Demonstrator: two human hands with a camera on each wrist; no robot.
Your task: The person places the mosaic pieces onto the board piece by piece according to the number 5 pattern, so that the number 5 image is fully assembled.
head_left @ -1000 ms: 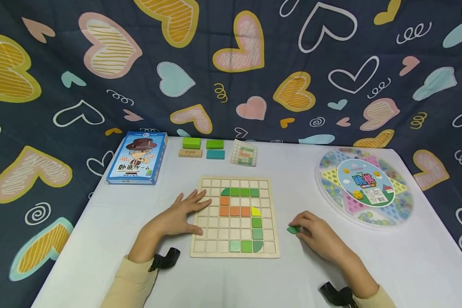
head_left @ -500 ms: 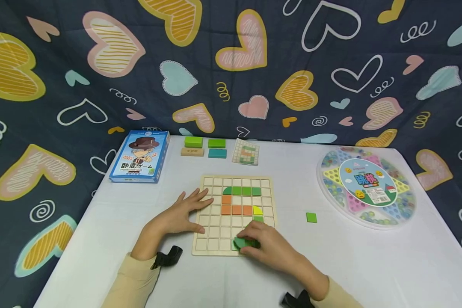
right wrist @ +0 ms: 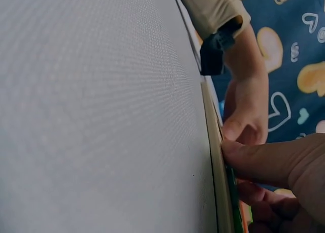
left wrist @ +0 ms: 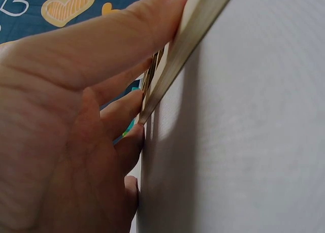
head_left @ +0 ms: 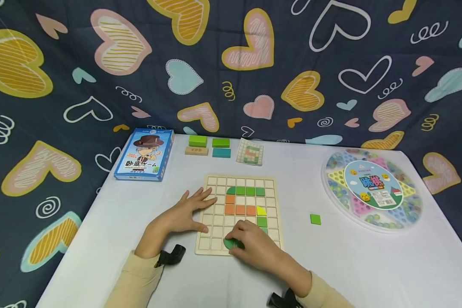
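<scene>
A wooden grid board (head_left: 216,220) lies on the white table with green, orange and yellow tiles in some of its squares. My left hand (head_left: 182,214) rests with spread fingers on its left side; in the left wrist view the thumb presses the board's edge (left wrist: 175,60). Between thumb and fingers, my right hand (head_left: 256,244) pinches a green tile with a rounded edge (head_left: 228,244) over the board's front row. From the right wrist view, the right thumb (right wrist: 254,161) lies right at the board's rim. Several front-right squares are hidden beneath the right hand.
One loose green square tile (head_left: 315,219) lies right of the board. Behind it are a printed pattern card (head_left: 250,152), green blocks (head_left: 220,143), a teal block (head_left: 221,152) and a wooden block (head_left: 196,150). A blue game box (head_left: 144,155) and round marble-game case (head_left: 373,190) flank them.
My right hand has carried the rounded green tile leftward from the table onto the board's front row, leaving the square green tile in sight. The left hand stays on the board.
</scene>
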